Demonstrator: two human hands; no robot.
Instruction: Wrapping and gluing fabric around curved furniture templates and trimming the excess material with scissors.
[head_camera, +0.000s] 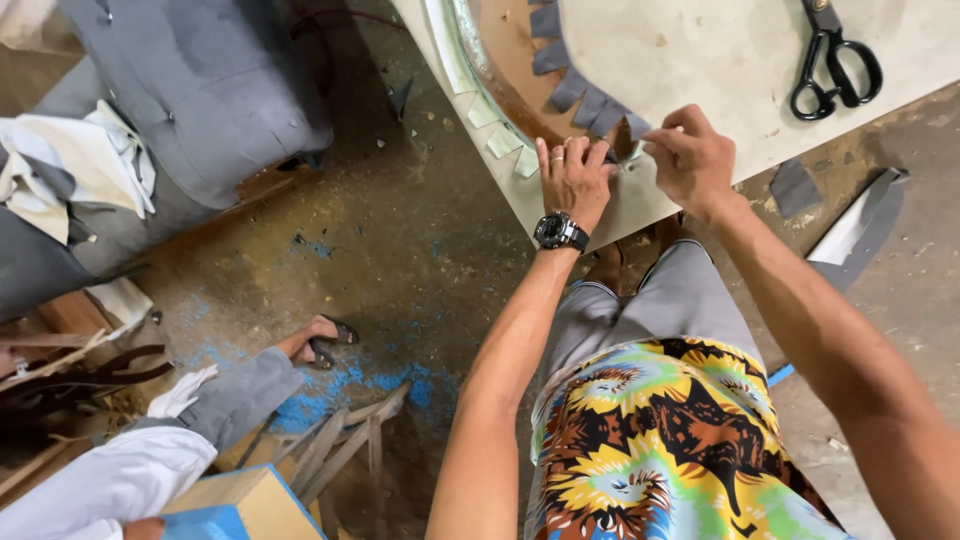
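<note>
Closest to me, my left hand (572, 178), watch on the wrist, lies fingers-down on the edge of the pale board (720, 60), pressing there so the grey fabric tab (622, 138) stays pinned flat at the curved rim. Just beside it, my right hand (692, 160) has its fingertips pinched together on that same tab, apparently to keep it taut; the grip is tight, nothing else held. Further up the curve, more grey tabs (575, 90) already lie folded over in a row. Beyond, black scissors (832, 60) rest on the board, parked within reach but apart from both hands.
</note>
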